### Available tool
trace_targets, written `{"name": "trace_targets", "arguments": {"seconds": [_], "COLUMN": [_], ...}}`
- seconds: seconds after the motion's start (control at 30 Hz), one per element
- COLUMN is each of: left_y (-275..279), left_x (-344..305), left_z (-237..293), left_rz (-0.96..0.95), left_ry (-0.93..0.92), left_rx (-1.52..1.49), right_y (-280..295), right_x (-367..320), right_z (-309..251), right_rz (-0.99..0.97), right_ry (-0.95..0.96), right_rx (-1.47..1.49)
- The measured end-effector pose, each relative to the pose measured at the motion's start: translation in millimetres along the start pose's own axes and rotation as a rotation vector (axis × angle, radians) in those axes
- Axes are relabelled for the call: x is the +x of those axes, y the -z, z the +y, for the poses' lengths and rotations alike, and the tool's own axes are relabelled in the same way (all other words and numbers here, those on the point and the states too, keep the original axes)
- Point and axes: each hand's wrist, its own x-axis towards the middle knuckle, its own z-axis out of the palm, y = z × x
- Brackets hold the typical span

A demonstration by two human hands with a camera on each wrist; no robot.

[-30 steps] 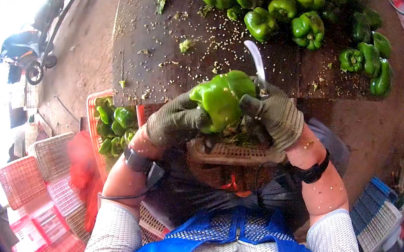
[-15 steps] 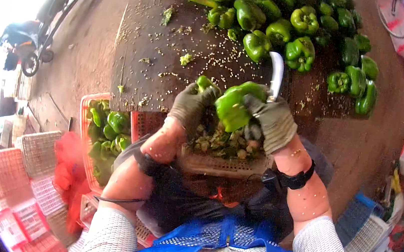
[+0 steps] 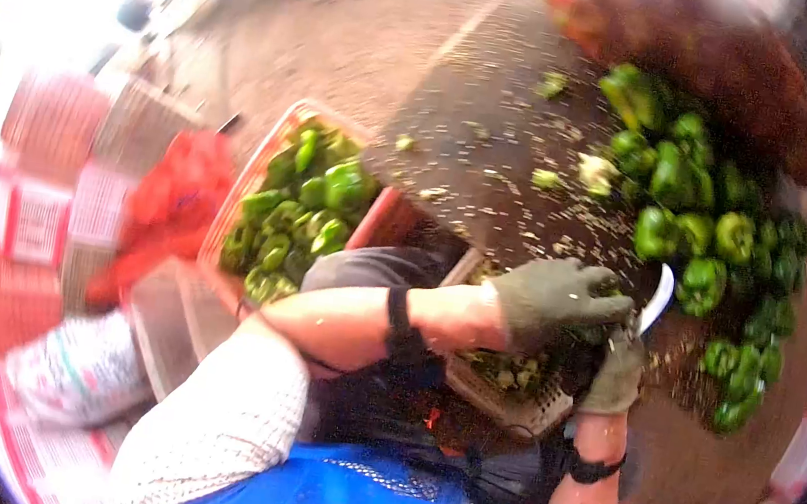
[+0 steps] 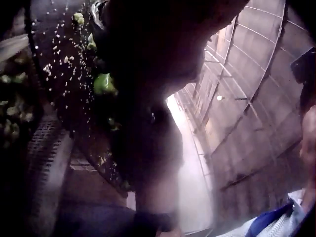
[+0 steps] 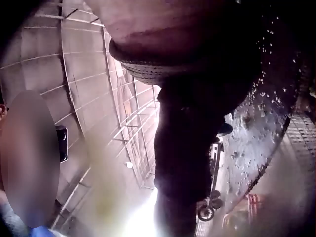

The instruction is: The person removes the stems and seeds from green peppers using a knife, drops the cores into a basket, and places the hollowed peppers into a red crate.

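In the head view my gloved left hand (image 3: 559, 299) reaches across to the right, its fingers stretched out beside the right hand and overlapping it in this view. No green pepper shows in it. My gloved right hand (image 3: 616, 374) grips a knife (image 3: 657, 301) with a short curved blade pointing up; its handle is mostly hidden in the glove. Below both hands sits a crate (image 3: 545, 415) holding pepper trimmings (image 3: 509, 374). Green bell peppers (image 3: 674, 180) lie in a pile on the dark board (image 3: 482, 101) just beyond the blade. Both wrist views are very dark around the hands.
An orange crate (image 3: 234, 196) of green peppers (image 3: 291, 223) stands left of the board. Red netting (image 3: 174, 194) and stacked crates (image 3: 41, 208) lie farther left. Pale seeds and scraps (image 3: 545, 179) litter the board. A large reddish sack (image 3: 708, 68) is at the far edge.
The head view has swung left. The cut green pepper and the small green piece seen between the hands have gone from them. My left hand has come across to the right hand, which keeps the knife.
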Motion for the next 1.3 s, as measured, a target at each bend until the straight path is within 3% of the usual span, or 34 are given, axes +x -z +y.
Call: {"name": "trace_targets", "arguments": {"seconds": [0.03,0.07,0.1,0.17,0.2,0.23,0.3,0.33,0.37,0.43,0.47,0.5,0.57,0.6,0.67,0.7,0.73,0.77,0.87,0.93,0.97,1.0,1.07,1.1,1.13,1.17,1.23,1.3], "left_y": [-1,18,36,37,47,56,69,75,94,82,66,56,34,30,49,76,92,96,112,101,87,73,51,46,28,31,12,12], "left_x": [-2,-4,-6,-39,-60,-82,-136,-165,-186,-260,-297,-316,-316,-315,-254,-197,-150,-109,6,73,100,130,178,201,222,228,232,235], "left_z": [-2,-2,-6,-36,-50,-63,-102,-126,-135,-204,-239,-276,-290,-298,-294,-251,-227,-212,-166,-152,-171,-177,-194,-205,-234,-228,-281,-301], "left_rz": [0.067,-0.090,-0.251,0.004,0.138,0.263,0.513,0.633,0.593,0.586,0.462,0.324,0.194,0.279,0.404,0.440,0.426,0.408,0.180,0.067,-0.014,-0.074,-0.088,-0.152,-0.208,-0.216,-0.062,-0.090], "left_ry": [0.021,0.122,0.212,0.214,0.241,0.307,0.561,0.714,1.095,1.277,1.286,1.265,1.223,1.172,0.999,0.891,0.908,0.726,0.263,0.085,-0.014,-0.052,-0.076,0.006,0.082,0.149,-0.060,0.079], "left_rx": [0.007,-0.041,-0.093,-0.185,-0.236,-0.285,-0.365,-0.377,-0.128,0.194,0.201,0.199,0.163,0.332,0.467,0.432,0.070,0.056,0.345,0.384,0.385,0.524,0.616,0.617,0.702,0.677,0.482,0.354], "right_y": [-12,-5,-16,-37,-35,-31,-24,-21,-20,-15,-17,-19,-28,-29,-28,-26,-22,-19,-13,-8,-2,3,12,20,23,26,27,24], "right_x": [-5,-2,-1,-14,-15,-18,-23,-22,-18,-17,-17,-16,-12,-12,-13,-14,-15,-15,-13,-16,-19,-22,-16,-17,-16,-14,-14,-18], "right_z": [-20,-7,-16,-49,-50,-55,-65,-55,-51,-45,-42,-40,-51,-56,-66,-67,-67,-67,-60,-66,-62,-54,-48,-55,-51,-47,-31,-20], "right_rz": [0.052,0.094,0.021,-0.098,-0.095,-0.158,-0.278,-0.174,-0.227,-0.302,-0.301,-0.299,-0.263,-0.248,-0.177,-0.147,-0.143,-0.146,-0.143,-0.124,-0.107,-0.111,-0.172,-0.202,-0.208,-0.214,-0.179,-0.143], "right_ry": [-0.179,-0.166,-0.123,-0.053,-0.016,-0.070,-0.169,-0.175,-0.166,-0.153,-0.130,-0.107,-0.200,-0.263,-0.298,-0.296,-0.315,-0.332,-0.249,-0.270,-0.265,-0.252,-0.190,-0.140,-0.165,-0.189,-0.285,-0.271], "right_rx": [0.236,0.024,0.089,0.222,0.126,0.206,0.375,0.275,0.341,0.468,0.382,0.297,0.163,0.143,0.231,0.290,0.272,0.253,0.073,-0.050,0.062,0.169,0.093,-0.087,-0.065,-0.044,0.230,0.338]}}
